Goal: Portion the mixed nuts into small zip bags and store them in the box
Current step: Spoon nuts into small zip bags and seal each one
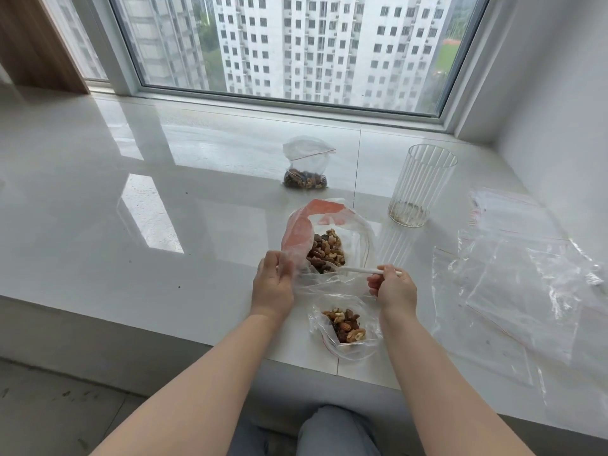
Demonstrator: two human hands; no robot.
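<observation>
A large clear bag with an orange-red panel (pixel 297 232) lies open on the white sill, with mixed nuts (pixel 325 251) inside. My left hand (pixel 273 284) grips its near left edge. My right hand (pixel 393 287) pinches the handle of a white spoon (pixel 357 270), whose bowl reaches into the bag's mouth. Just in front, between my wrists, a small zip bag (pixel 345 327) lies open with a portion of nuts in it. Farther back stands another small zip bag (pixel 306 166), holding nuts at its bottom.
A ribbed clear cup (pixel 421 185) with crumbs at its bottom stands to the right. Several empty zip bags (pixel 513 284) lie spread at the right. The sill's front edge (pixel 164 327) runs close to my arms. The window is behind.
</observation>
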